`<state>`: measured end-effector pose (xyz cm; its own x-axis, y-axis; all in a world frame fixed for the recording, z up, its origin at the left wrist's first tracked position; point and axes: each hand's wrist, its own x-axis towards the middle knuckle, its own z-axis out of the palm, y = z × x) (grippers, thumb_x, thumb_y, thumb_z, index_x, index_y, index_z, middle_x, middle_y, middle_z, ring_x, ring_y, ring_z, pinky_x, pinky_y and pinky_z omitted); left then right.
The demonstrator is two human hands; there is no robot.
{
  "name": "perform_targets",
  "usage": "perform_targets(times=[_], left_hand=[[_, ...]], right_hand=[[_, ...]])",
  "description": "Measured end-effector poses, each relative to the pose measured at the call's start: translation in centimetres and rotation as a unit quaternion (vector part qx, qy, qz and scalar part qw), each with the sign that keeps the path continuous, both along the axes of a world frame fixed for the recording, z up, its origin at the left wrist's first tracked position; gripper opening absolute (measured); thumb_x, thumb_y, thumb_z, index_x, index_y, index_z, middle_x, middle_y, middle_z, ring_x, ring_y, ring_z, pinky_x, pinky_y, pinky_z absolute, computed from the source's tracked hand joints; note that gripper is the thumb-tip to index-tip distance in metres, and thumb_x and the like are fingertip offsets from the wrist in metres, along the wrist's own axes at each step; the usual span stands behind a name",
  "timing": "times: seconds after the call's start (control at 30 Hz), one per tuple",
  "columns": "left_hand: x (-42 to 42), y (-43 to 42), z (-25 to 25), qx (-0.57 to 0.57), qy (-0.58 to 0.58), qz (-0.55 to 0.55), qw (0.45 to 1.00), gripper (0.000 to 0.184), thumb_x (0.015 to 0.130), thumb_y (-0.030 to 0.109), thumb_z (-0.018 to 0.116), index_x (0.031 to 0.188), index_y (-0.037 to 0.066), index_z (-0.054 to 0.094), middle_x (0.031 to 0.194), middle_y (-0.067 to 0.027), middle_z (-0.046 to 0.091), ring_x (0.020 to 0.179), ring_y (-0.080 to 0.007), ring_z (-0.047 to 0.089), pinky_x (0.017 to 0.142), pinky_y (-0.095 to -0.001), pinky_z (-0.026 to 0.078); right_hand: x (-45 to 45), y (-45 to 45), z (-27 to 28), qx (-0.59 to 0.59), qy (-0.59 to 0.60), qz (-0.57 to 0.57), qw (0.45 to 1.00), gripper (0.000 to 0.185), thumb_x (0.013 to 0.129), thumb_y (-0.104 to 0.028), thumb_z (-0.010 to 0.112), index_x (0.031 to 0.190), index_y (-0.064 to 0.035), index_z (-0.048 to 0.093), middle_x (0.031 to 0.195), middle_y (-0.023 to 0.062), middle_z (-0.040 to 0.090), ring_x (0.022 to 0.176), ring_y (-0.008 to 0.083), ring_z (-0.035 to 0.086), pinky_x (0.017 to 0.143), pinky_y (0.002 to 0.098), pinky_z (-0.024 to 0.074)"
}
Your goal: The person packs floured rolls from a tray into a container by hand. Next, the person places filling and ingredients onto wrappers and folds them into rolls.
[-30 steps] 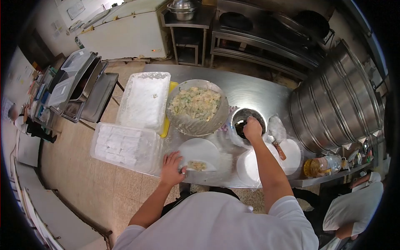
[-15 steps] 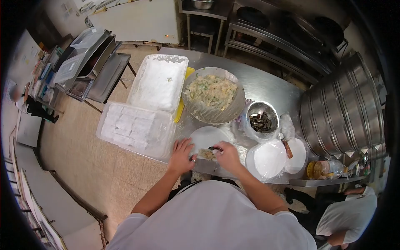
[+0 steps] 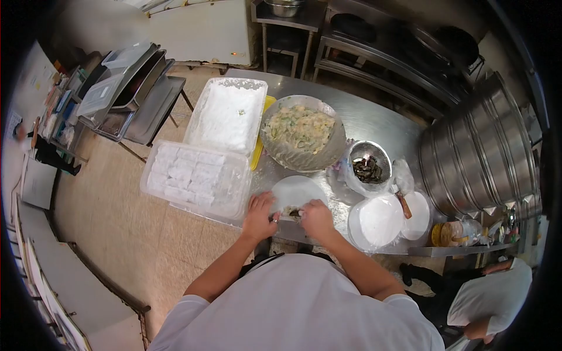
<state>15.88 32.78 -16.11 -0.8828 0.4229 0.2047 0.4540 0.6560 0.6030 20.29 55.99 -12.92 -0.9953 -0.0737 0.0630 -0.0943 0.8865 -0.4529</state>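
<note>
A round white wrapper [image 3: 300, 190] lies on the steel table with a small heap of filling [image 3: 290, 212] near its front edge. Dark pieces now show on the filling. At the wrapper's left side rests my left hand [image 3: 259, 217], its fingers apart. My right hand [image 3: 317, 219] is closed at the right end of the filling; what it holds, if anything, is too small to name. Behind the wrapper stands a big bowl of pale filling with green bits [image 3: 301, 131]. To the right is a metal bowl of dark pieces [image 3: 368, 169], lined with plastic.
On the left are a white powdered tray [image 3: 227, 114] and a tub of white rolls [image 3: 186, 177]. Stacked wrappers [image 3: 376, 222], a brown-handled tool [image 3: 403, 203], an oil bottle [image 3: 449, 233] and large steamers [image 3: 480, 149] are on the right. One person [image 3: 490, 295] is lower right, another far left.
My right hand has come from the bowl of dark pieces to the filling on the wrapper, where dark pieces now lie. My left hand has stayed beside the wrapper. The view has shifted.
</note>
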Motion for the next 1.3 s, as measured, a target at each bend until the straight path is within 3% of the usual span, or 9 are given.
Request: perform_targets(times=[0.07,0.23,0.4,0.53,0.73,0.87,0.97,1.07,1.3], left_hand=[[-0.3,0.4,-1.6,0.07,0.004,0.058,0.996,0.049,0.089,0.015,0.076,0.135,0.003,0.066,0.148,-0.0202,0.059,0.14,-0.042,0.052,0.122,-0.0557,0.037],[-2.0,2.6,1.6,-0.042,-0.083,0.133,0.987,0.039,0.087,0.015,0.078,0.124,0.004,0.07,0.131,-0.018,0.063,0.124,-0.0418,0.056,0.11,-0.0525,0.044],[-2.9,2.6,0.8,-0.048,-0.114,0.128,0.984,0.026,0.09,0.016,0.078,0.111,0.004,0.07,0.116,-0.0187,0.072,0.109,-0.0411,0.067,0.094,-0.0519,0.053],[-2.6,2.1,-0.2,0.059,-0.239,0.166,0.955,0.026,0.094,0.022,0.079,0.109,0.001,0.072,0.1,-0.0228,0.077,0.094,-0.0436,0.074,0.083,-0.054,0.057],[-0.1,1.0,3.1,0.023,-0.275,0.128,0.952,0.032,0.09,0.029,0.083,0.099,0.0,0.074,0.09,-0.0227,0.077,0.089,-0.0416,0.076,0.081,-0.0508,0.058],[1.0,0.9,2.6,0.033,-0.28,0.132,0.95,0.03,0.09,0.027,0.083,0.093,-0.002,0.074,0.088,-0.0213,0.077,0.085,-0.0406,0.076,0.081,-0.0506,0.059],[1.9,1.6,4.1,0.072,-0.262,0.139,0.952,0.023,0.088,0.02,0.081,0.096,0.0,0.074,0.098,-0.0202,0.077,0.093,-0.0393,0.074,0.085,-0.0501,0.059],[2.0,2.8,2.5,0.087,-0.006,0.061,0.994,0.015,0.085,0.013,0.078,0.096,0.005,0.073,0.116,-0.0171,0.073,0.11,-0.0358,0.069,0.093,-0.0473,0.056],[1.1,4.8,1.6,-0.064,0.004,-0.145,0.987,0.028,0.084,0.011,0.072,0.111,0.005,0.068,0.133,-0.0126,0.066,0.125,-0.0333,0.059,0.107,-0.0477,0.048]], right_hand=[[0.2,2.0,0.6,-0.009,-0.005,-0.105,0.994,0.018,0.086,-0.012,0.074,0.101,-0.0041,0.081,0.104,0.0198,0.076,0.104,0.0387,0.071,0.093,0.049,0.0581],[0.6,5.4,0.0,0.004,-0.139,-0.229,0.963,0.026,0.089,-0.021,0.077,0.106,-0.0005,0.076,0.108,0.0226,0.076,0.107,0.0423,0.072,0.095,0.052,0.0586],[1.6,5.4,-2.7,-0.169,-0.066,-0.245,0.952,0.026,0.092,-0.018,0.075,0.11,0.0015,0.074,0.096,0.0187,0.075,0.088,0.0344,0.073,0.081,0.0465,0.0594],[2.1,4.3,-0.1,-0.512,-0.187,-0.387,0.743,0.023,0.095,-0.018,0.076,0.107,0.0019,0.074,0.084,0.0088,0.07,0.072,0.0189,0.066,0.067,0.0363,0.0566],[3.5,4.3,-1.6,-0.379,-0.275,-0.306,0.829,0.026,0.092,-0.018,0.081,0.108,0.0016,0.076,0.08,0.0067,0.071,0.067,0.018,0.065,0.066,0.0335,0.0555],[3.7,3.0,-2.3,-0.27,-0.163,-0.271,0.909,0.024,0.089,-0.015,0.08,0.103,0.0041,0.076,0.083,0.013,0.076,0.072,0.0231,0.07,0.07,0.0379,0.058],[3.7,1.3,-1.0,-0.24,-0.107,-0.261,0.929,0.023,0.087,-0.013,0.079,0.102,0.0049,0.076,0.085,0.017,0.077,0.076,0.0256,0.073,0.073,0.0402,0.059],[3.7,-0.2,-0.9,-0.239,-0.045,-0.236,0.941,0.021,0.088,-0.012,0.077,0.101,0.0038,0.075,0.085,0.0183,0.076,0.077,0.0275,0.075,0.074,0.0409,0.0593],[3.5,-1.3,0.5,-0.215,-0.018,-0.156,0.964,0.013,0.088,-0.009,0.076,0.097,0.0003,0.073,0.094,0.0215,0.075,0.089,0.0406,0.073,0.081,0.0483,0.0589]])
